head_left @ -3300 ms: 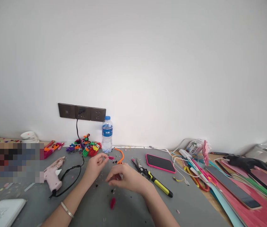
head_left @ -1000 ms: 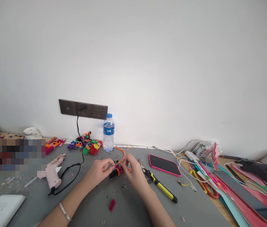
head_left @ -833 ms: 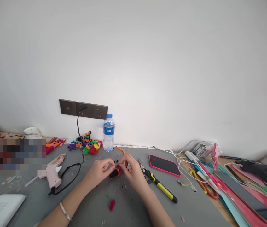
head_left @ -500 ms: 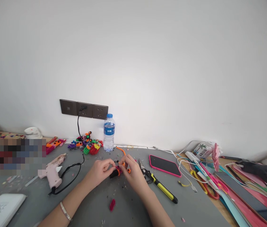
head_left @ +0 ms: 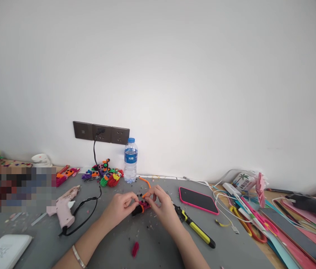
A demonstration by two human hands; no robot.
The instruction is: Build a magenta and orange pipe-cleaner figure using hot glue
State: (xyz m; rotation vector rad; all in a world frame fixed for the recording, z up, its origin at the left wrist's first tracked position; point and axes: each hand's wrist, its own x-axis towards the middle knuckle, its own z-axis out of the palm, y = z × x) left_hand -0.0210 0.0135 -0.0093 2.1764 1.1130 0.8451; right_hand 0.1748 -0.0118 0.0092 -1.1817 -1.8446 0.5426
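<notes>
Mid-table, a small fuzzy pipe-cleaner figure (head_left: 137, 211) in black, orange and magenta lies between my hands, partly covered by the fingers. My left hand (head_left: 120, 207) is closed in a pinch at its upper left edge. From the other side, my right hand (head_left: 162, 204) pinches it, thumb and forefinger together. An orange pipe cleaner (head_left: 146, 181) curves up from the work behind my right fingers. Whatever tiny part lies between the fingertips is hidden. A loose magenta fuzzy piece (head_left: 135, 249) rests on the grey table (head_left: 113, 250) below.
Yellow-and-black pliers (head_left: 198, 228) and a pink-cased phone (head_left: 198, 200) lie right of my hands. A water bottle (head_left: 130, 160) stands by the wall near finished fuzzy figures (head_left: 113, 177). The pink glue gun (head_left: 65, 211) trails its cord on the left. Scissors (head_left: 251, 226) and paper sit far right.
The view has shifted slightly, so everything sits a little lower and further right. Both hands stay at the fuzzy figure, with small finger movements.
</notes>
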